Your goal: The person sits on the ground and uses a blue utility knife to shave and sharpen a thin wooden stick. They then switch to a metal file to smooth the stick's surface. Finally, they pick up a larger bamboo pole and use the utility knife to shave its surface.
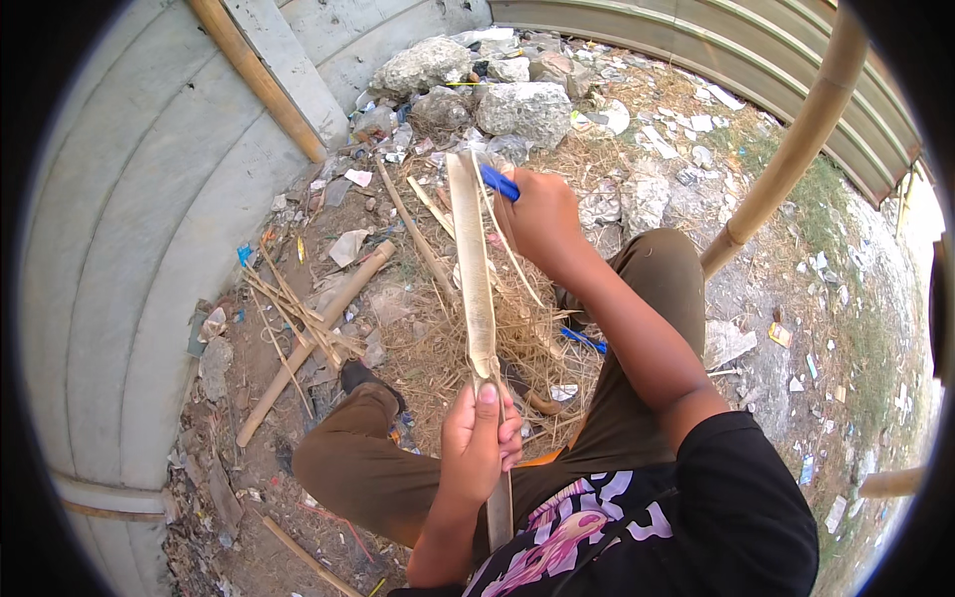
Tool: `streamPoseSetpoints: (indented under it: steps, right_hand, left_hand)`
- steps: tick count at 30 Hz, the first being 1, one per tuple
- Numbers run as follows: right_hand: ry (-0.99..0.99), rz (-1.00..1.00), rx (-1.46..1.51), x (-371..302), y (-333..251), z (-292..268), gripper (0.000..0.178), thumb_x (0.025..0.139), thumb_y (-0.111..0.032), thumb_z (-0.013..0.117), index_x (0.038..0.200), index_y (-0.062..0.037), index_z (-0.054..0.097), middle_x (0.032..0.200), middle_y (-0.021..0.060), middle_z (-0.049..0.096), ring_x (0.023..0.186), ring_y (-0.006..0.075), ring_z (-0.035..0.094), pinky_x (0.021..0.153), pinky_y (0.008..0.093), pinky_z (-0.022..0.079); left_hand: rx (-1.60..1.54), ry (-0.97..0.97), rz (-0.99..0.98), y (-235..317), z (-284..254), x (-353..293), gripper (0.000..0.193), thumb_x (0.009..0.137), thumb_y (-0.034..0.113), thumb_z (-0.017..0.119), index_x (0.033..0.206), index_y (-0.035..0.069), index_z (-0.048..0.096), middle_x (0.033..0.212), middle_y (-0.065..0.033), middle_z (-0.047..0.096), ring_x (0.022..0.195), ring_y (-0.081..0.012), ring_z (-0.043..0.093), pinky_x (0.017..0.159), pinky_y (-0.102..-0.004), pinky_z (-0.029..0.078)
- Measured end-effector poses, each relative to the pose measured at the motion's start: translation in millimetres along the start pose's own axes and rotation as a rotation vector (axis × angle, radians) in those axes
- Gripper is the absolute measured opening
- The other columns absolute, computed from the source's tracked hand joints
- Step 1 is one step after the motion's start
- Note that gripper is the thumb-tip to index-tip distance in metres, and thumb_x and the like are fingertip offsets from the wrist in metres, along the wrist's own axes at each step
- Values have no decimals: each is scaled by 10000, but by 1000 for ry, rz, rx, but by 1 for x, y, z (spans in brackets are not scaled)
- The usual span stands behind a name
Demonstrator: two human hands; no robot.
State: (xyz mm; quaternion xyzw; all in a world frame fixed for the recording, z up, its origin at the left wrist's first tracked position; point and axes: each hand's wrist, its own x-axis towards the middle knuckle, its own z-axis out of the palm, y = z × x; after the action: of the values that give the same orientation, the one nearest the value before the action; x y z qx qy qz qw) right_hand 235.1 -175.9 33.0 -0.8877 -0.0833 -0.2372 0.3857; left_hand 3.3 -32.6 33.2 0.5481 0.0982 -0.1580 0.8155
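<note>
My left hand (477,435) is wrapped around a split length of bamboo (475,269), just below one of its joints. The piece slants up and away from my lap, its pale hollow side showing. Near its far end, my right hand (544,217) grips a blue-handled knife (497,182) against the right edge. The blade is mostly hidden and too small to make out clearly. From that edge a thin bamboo strip (505,239) curls down toward the right. Below lies a heap of bamboo shavings (532,343), between my legs.
A bamboo pole (316,343) and a bundle of split sticks (293,308) lie at the left. Large rocks (524,112) sit at the back. Concrete panels (119,269) wall the left side; a bamboo post (791,149) leans at the right. Litter covers the ground.
</note>
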Motion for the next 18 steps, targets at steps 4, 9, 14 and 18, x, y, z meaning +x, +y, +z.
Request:
streamPoseSetpoints:
  steps: [4,9,14,18]
  right_hand:
    - [78,471,57,60,56,-29,416,922,-316,538,788,42,701,727,268,668,714,443,676,671,478,533]
    - [65,364,438,32,61,-16,478,931,-312,529,596,28,531,520,123,518,465,224,481,496,407,386]
    - [-202,29,404,-49,9,12,357,915,-239,582,638,-14,565,493,134,505,420,244,491,472,413,398]
    - [-261,-328,255,-88,-10,31,271,947,-177,584,717,-35,559,529,152,513,458,329,546,470,436,403]
  left_hand:
    - [229,-322,-87,-32,30,-25,282,1087,327,395,1032,61,468,682,15,430,526,-49,383,464,-205,346]
    - [-14,-93,-70,-16,3,-9,289,1084,328,408,1006,57,469,676,6,433,506,-46,374,441,-208,344]
    - [6,112,71,0,-17,-1,296,1081,332,423,996,53,472,668,4,431,490,-48,365,429,-207,343]
    - [-14,157,79,5,-25,1,291,1081,334,423,993,62,475,657,9,419,481,-50,363,421,-207,341]
